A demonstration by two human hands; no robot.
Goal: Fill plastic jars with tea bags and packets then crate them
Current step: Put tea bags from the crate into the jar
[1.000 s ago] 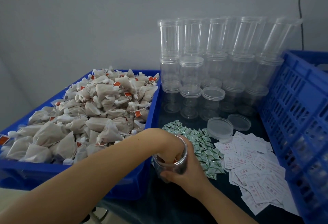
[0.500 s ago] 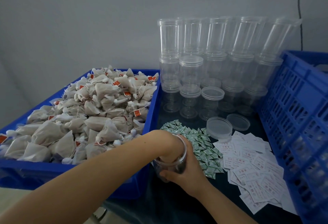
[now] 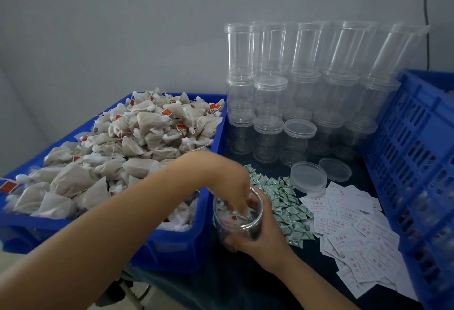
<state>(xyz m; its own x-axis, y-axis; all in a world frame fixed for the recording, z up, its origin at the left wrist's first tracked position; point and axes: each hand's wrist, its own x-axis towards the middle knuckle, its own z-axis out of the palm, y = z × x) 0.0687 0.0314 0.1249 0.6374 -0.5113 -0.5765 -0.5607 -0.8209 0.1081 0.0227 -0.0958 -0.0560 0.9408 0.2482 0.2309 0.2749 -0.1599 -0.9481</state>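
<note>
**Hands work an open jar at a tea-packing table**

A clear plastic jar (image 3: 237, 221) stands open on the dark table (image 3: 245, 285), just beside the near right corner of a blue bin (image 3: 177, 248), and holds tea bags and small green-and-white packets. The right hand (image 3: 262, 238) wraps the jar's lower wall from the near side, fingers curled against the plastic. The left hand (image 3: 231, 184) reaches across from the left and dips into the jar's mouth; its fingertips (image 3: 242, 207) point down among the contents, drawn loosely together, though motion blur hides whether they pinch anything.

The blue bin, left of the jar, is heaped with pale mesh tea bags (image 3: 137, 142), many carrying red tags. Right of the jar, touching its far side, lies a spread of green packets (image 3: 282, 201); beyond them, white printed slips (image 3: 353, 236) fan out over the table. Two loose clear lids (image 3: 309, 178) rest behind the slips. At the back, empty lidded jars (image 3: 302, 93) are stacked in tiers against a grey wall (image 3: 122, 27); the top tier looks to lean right. A blue slatted crate (image 3: 417, 152) fills the right edge, with jars dimly visible through its slats.
</note>
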